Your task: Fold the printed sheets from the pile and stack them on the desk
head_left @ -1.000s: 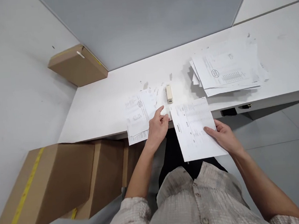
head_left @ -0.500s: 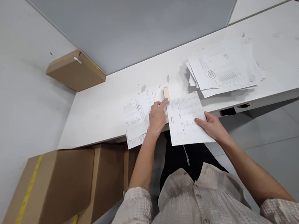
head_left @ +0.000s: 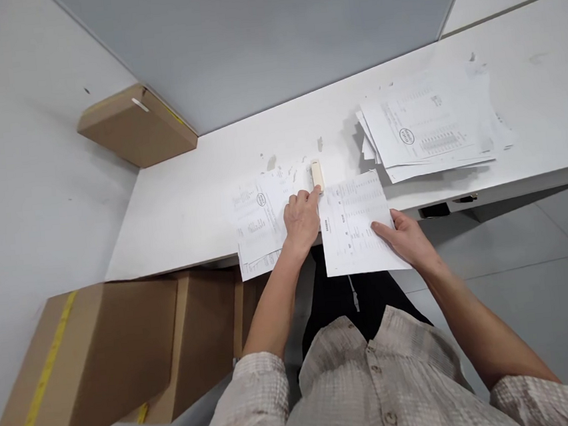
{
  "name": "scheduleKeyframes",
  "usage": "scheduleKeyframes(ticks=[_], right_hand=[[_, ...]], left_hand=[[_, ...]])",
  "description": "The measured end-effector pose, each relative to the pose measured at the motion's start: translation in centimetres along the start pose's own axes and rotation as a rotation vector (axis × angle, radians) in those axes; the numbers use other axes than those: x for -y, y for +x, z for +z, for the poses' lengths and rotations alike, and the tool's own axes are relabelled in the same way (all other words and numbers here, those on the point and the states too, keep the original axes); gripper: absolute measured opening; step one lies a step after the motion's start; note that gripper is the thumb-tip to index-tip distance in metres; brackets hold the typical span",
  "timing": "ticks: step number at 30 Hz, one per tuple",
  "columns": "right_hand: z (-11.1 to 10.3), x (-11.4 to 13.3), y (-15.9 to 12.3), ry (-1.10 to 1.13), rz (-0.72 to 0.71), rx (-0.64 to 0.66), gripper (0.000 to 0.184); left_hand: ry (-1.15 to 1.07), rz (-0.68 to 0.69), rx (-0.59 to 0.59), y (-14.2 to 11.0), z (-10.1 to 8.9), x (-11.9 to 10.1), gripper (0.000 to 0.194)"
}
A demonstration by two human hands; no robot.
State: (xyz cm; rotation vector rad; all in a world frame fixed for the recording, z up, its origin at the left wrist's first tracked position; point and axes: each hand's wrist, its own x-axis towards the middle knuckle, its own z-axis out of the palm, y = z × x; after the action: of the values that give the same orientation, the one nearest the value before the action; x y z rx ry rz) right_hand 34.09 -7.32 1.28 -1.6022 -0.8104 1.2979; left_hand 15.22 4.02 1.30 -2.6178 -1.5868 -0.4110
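Note:
A small cream stapler (head_left: 316,173) lies on the white table. My left hand (head_left: 301,219) is at its near end, index fingertip on top and the other fingers curled; their undersides are hidden. The top left corner of a printed sheaf of paper (head_left: 349,233) meets the stapler's near end. My right hand (head_left: 410,241) grips the sheaf's right edge, thumb on top and fingers underneath. Partly under my left forearm, a few printed sheets (head_left: 258,225) with an oval stamp overhang the table's front edge. To the right lies a thicker, uneven stack of stamped papers (head_left: 421,133).
A grey panel (head_left: 271,33) rises behind the white table (head_left: 178,216). One cardboard box (head_left: 140,130) stands at the table's back left corner. Larger cardboard boxes (head_left: 121,349) with yellow tape are below on the left. A dark object (head_left: 434,211) sits under the table edge.
The view has shifted slightly. Both hands keep nearly the same places, with my left index finger still on the stapler and my right hand still holding the sheaf.

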Motion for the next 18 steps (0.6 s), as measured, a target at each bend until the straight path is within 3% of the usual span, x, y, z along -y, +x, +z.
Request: scheduleKeyframes(ticks=[7,11,13,15,18], right_hand=[[0.0,-0.7,-0.9,-0.059,-0.007,-0.001,0.036],[-1.7,-0.4,-4.1,-0.098,-0.016,0.071,0.035],[-3.3,1.0,-5.4,-0.073,-0.075,0.06,0.035],[-5.4,3.2,-5.6,-0.105,-0.211,-0.087,0.032],[-8.7,7.1,-3.4,-0.329,-0.395,-0.49,0.024]], left_hand=[[-0.168,-0.017,-0.064,0.3,-0.5,0.6,0.047],[-0.399,-0.086,-0.157,-1.2,-2.6,4.5,0.045],[-0.372,-0.161,-0.154,-2.8,-3.6,6.9,0.037],[-0.324,-0.182,-0.058,-4.6,-4.3,8.9,0.033],[-0.263,-0.148,0.126,-7.0,-4.7,10.3,0.041]])
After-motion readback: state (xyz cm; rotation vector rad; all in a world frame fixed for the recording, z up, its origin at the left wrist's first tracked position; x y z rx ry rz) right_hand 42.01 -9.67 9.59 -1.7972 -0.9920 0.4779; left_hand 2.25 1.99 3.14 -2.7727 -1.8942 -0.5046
